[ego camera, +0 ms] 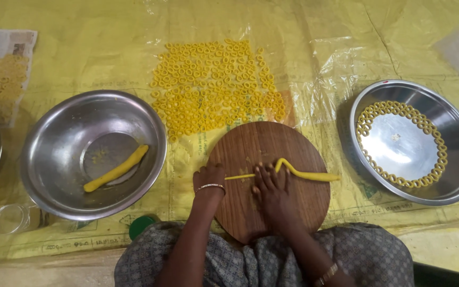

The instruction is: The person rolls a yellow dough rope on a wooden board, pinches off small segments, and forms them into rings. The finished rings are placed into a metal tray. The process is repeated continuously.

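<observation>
A round wooden board (272, 146) lies in front of me. Across it runs a yellow dough rope (309, 175), thin at the left, thicker toward the right end. My right hand (273, 190) lies flat on the rope near its middle, fingers spread. My left hand (209, 176) is curled at the board's left edge, touching the rope's thin end; a bangle circles that wrist. Many small yellow dough rings (213, 85) lie spread on the plastic sheet beyond the board.
A steel bowl (49, 175) on the left holds another yellow dough roll (117, 168). A steel plate (452, 170) on the right has dough rings (399, 180) lining its inner edge. A small glass jar (11, 218) and a green lid (142, 225) sit near the left bowl.
</observation>
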